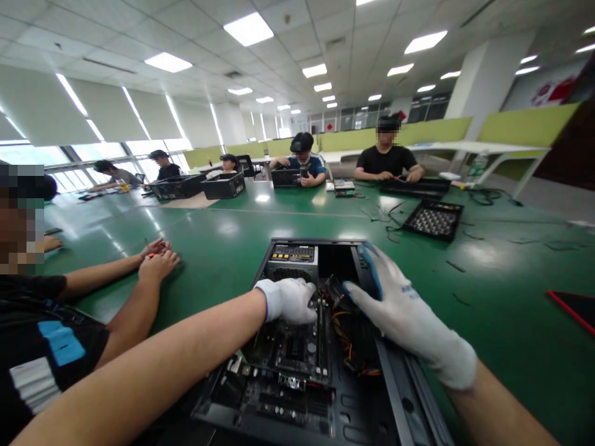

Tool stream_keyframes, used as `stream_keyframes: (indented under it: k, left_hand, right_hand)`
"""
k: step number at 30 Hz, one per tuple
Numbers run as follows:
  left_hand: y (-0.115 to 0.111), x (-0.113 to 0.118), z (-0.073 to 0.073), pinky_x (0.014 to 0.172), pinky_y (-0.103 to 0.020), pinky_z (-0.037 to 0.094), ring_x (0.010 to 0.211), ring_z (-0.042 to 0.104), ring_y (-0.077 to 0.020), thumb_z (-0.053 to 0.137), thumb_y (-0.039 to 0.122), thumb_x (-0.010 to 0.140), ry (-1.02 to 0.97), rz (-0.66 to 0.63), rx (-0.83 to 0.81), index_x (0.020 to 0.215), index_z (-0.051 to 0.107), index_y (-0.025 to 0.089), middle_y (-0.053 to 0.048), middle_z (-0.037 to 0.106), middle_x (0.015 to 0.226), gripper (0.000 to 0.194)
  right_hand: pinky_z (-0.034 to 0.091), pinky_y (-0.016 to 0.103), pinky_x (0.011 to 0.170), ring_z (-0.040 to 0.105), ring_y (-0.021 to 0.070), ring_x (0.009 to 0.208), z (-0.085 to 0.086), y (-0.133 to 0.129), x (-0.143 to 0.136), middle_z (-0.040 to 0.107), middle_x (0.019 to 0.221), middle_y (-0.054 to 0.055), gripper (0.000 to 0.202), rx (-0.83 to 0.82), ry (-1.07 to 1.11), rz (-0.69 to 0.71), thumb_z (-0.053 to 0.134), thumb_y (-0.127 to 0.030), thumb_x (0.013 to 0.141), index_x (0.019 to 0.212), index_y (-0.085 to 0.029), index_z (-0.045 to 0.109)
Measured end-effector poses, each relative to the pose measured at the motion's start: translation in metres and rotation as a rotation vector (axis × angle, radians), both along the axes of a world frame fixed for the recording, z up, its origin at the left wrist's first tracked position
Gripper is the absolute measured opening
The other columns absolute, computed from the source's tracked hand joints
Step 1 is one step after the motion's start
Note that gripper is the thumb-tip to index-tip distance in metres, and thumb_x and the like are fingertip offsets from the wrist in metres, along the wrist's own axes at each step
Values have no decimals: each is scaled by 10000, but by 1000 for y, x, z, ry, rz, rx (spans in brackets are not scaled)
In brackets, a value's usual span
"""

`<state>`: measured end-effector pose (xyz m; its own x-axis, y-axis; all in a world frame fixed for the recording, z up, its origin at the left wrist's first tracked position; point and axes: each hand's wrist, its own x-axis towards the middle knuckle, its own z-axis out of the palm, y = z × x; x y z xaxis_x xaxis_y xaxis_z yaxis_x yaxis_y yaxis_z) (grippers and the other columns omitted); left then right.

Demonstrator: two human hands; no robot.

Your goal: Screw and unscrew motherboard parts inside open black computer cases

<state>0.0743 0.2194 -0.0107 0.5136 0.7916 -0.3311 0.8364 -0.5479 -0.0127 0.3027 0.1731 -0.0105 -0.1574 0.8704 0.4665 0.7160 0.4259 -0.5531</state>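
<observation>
Left fingers (308, 302) curl over motherboard (297, 348); I cannot tell their hold. Right fingers (382, 260) spread wide, empty, at computer case (264, 424)'s rim.

Passable on green desk (506, 272) right of computer case (409, 402), as far as red-edged mat (579, 306); littered with loose strips (455, 266). Passable just beyond case's far rim; farther right, obstructed by black tray (434, 220) and cables (393, 226). Barred at left by co-worker's forearms (134, 303). Inside case, hemmed in by power supply (292, 255), wire bundle (344, 341), both gloved hands (400, 303).
</observation>
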Motion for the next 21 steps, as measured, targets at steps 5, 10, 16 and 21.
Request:
stream_keyframes:
  k: [5, 10, 16, 21]
  left_hand:
    - [-23, -10, 22, 913, -373, 560, 1055, 707, -288, 438, 427, 957, -250, -59, 70, 1100, 603, 163, -155, 713, 1135, 343]
    - [-69, -30, 56, 902, -357, 543, 993, 695, -255, 392, 488, 1018, -424, -113, 142, 1033, 603, 214, -98, 714, 1049, 346]
    - [-128, -70, 57, 812, -344, 598, 1015, 691, -236, 523, 474, 991, -534, -115, 160, 991, 688, 360, -41, 692, 1069, 200]
    - [-143, -114, 51, 877, -351, 599, 1109, 651, -221, 621, 433, 982, -560, -82, 189, 1161, 688, 344, -60, 655, 1266, 211]
  right_hand:
    - [237, 510, 1267, 321, 344, 1526, -50, -32, 34, 359, 1665, 54, 1003, -477, 384, -53, 646, -695, 812, 1650, -317, 245]
    - [430, 506, 1163, 431, 388, 1449, -95, -33, 39, 542, 1537, 68, 998, -552, 711, -33, 699, -705, 683, 1576, -348, 432]
    - [453, 582, 1120, 565, 414, 1331, -69, -27, 13, 698, 1358, 73, 871, -560, 707, -2, 647, -644, 761, 1563, -377, 441]
    - [407, 525, 1176, 523, 372, 1393, -39, -10, -40, 657, 1423, 41, 761, -440, 688, 263, 622, -610, 842, 1554, -397, 454]
